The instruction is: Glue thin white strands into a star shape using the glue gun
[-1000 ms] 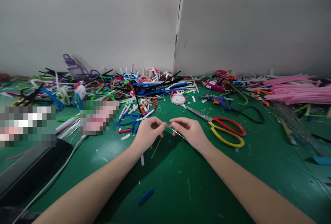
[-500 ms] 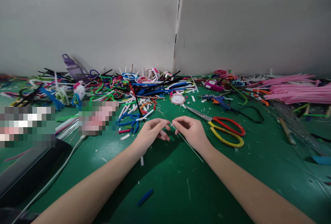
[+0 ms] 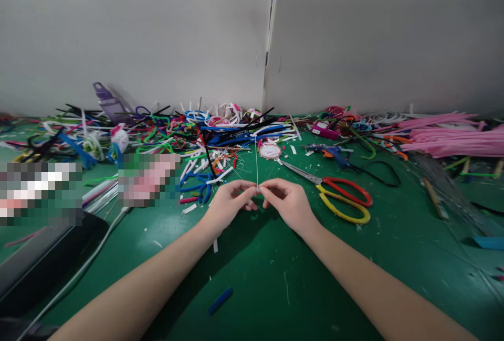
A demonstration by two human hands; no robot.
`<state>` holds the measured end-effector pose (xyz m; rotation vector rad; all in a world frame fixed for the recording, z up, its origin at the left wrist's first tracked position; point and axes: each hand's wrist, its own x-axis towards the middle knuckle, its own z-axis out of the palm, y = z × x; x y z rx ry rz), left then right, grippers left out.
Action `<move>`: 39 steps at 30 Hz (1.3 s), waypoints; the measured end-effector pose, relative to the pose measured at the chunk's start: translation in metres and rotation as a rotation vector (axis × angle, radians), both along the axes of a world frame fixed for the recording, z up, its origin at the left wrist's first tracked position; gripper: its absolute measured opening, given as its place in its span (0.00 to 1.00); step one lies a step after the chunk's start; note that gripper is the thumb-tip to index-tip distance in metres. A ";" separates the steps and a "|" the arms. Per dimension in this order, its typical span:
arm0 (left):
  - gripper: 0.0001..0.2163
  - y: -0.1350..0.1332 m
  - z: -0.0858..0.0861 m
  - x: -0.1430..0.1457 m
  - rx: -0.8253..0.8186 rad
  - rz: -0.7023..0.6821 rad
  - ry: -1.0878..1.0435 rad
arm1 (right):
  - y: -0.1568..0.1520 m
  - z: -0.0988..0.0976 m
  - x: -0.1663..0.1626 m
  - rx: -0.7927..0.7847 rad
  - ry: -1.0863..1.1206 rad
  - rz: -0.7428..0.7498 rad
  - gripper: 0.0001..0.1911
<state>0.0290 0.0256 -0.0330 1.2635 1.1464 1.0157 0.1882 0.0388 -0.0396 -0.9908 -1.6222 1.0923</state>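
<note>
Over the middle of the green table, my left hand (image 3: 230,202) and my right hand (image 3: 289,200) meet at the fingertips. Both are closed in a pinch at the lower end of a thin pale wire (image 3: 256,165), which stands almost straight up from between them. The other fingers curl loosely. Just beyond my hands lies a small white oval piece (image 3: 270,151) with a reddish rim. Scissors (image 3: 342,199) with one red and one yellow handle rest right of my right hand. Blue pipe cleaners (image 3: 202,186) lie beside my left hand.
A blue glue gun (image 3: 331,153) lies behind the scissors. Heaped pipe cleaners (image 3: 236,134) line the grey partition (image 3: 137,47), with a pink bundle (image 3: 452,136) at right. A purple bottle (image 3: 110,102) leans at left. A short blue piece (image 3: 220,300) lies in front.
The wire slanted down to the right below my right hand; now it points upward from my fingertips. My right hand has shifted slightly left, bringing the fingertips together.
</note>
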 end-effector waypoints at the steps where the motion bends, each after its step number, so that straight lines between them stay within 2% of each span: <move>1: 0.12 0.000 0.000 0.000 0.000 -0.005 -0.001 | 0.000 0.000 0.000 0.006 -0.006 0.008 0.09; 8: 0.08 -0.001 0.001 -0.001 0.066 0.034 0.054 | -0.004 0.002 -0.001 0.069 -0.129 -0.036 0.09; 14: 0.06 -0.004 0.000 0.002 0.055 0.074 0.024 | -0.009 0.004 -0.004 0.159 -0.220 -0.094 0.08; 23: 0.08 -0.006 0.000 0.007 0.003 0.125 -0.075 | -0.011 0.006 -0.009 0.000 -0.056 -0.080 0.08; 32: 0.09 -0.007 -0.002 0.009 -0.023 0.123 -0.171 | -0.013 0.004 -0.014 -0.095 0.114 -0.098 0.09; 39: 0.09 -0.005 -0.001 0.008 0.006 0.071 -0.105 | -0.012 0.004 -0.012 -0.037 0.066 -0.146 0.09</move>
